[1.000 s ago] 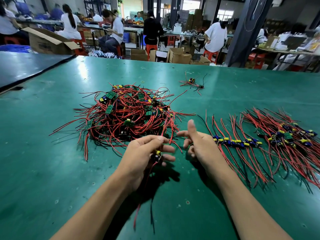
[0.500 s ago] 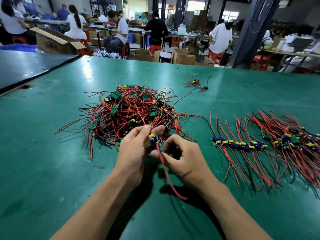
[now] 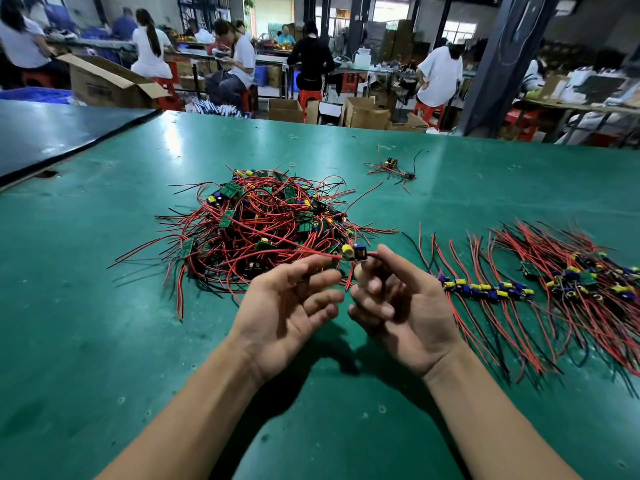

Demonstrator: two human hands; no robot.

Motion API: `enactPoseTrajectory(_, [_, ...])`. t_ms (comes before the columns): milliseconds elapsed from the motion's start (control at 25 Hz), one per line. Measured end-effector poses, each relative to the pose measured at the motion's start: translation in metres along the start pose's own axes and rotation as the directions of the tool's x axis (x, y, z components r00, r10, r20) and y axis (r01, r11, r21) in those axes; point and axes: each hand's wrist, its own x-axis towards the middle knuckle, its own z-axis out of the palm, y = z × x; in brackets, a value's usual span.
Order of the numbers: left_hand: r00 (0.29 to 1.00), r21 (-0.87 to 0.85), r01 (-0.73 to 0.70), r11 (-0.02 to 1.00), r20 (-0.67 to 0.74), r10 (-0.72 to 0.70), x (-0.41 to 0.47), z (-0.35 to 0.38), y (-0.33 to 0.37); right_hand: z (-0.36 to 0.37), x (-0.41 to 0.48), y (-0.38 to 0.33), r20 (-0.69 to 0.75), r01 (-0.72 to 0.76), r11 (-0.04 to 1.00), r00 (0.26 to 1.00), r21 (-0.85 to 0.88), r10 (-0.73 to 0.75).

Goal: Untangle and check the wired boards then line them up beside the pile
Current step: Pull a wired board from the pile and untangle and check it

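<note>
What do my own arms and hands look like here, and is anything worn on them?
The left forearm and right forearm are bare up to the picture's lower edge, with no sleeves in view. The left hand and right hand are ungloved. No ring, watch, bracelet, wrist strap, tape or marking shows on either.

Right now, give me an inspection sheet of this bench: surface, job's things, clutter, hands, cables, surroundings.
Surface: green table, scuffed.
Job's things: tangled pile at centre; held board raised between the hands; lined-up row right of the pile.
Clutter: stray wired boards at the far side.
Grippers: right hand pinches the held board; left hand beside it, grip unclear.
Cables: red and black leads spread from pile and row.
Surroundings: seated workers, cardboard boxes, dark pillar.
</note>
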Motion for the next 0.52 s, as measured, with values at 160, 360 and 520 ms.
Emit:
enactPoseTrajectory(160, [0.977,0.162,0.14,0.977,0.14,-0.164,-0.006,0.006,-0.006,-0.003,-0.005,-0.003,0.082,-0.14,0.989,0.986,-0.043,0.143])
enactPoseTrajectory(360, [0.991,0.233,0.051,0.971,0.11,-0.079,-0.005,0.008,-0.017,-0.011,-0.002,-0.005,-0.115,-0.219,0.936,0.974,-0.274,0.194])
enactPoseTrajectory(520, [0.984,0.437,-0.151,0.887,-0.018,0.176,-0.001,0.002,-0.026,-0.011,0.004,0.002,-0.124,-0.23,0.91,0.972,-0.345,0.199])
